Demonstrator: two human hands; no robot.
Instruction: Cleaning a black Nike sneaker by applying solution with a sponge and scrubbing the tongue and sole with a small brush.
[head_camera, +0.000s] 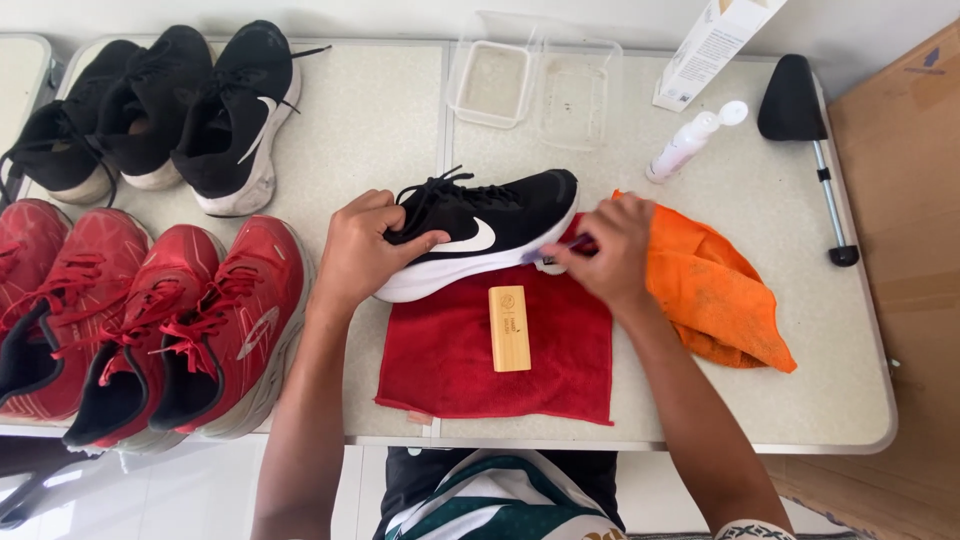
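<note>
The black sneaker (485, 232) lies on its side on the red cloth (500, 355) mid-table, gripped at the collar by the left hand (365, 250); the right hand (605, 250) pinches a small brush at its toe-side sole. Judged: scrubbing the midsole; next needs steady strokes. A white box (712, 45) leans far right, beside a white bottle (690, 142).

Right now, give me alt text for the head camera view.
A left hand steadies a black sneaker on a red cloth while the right hand works a small brush at its toe; red shoes wait beside.
</note>
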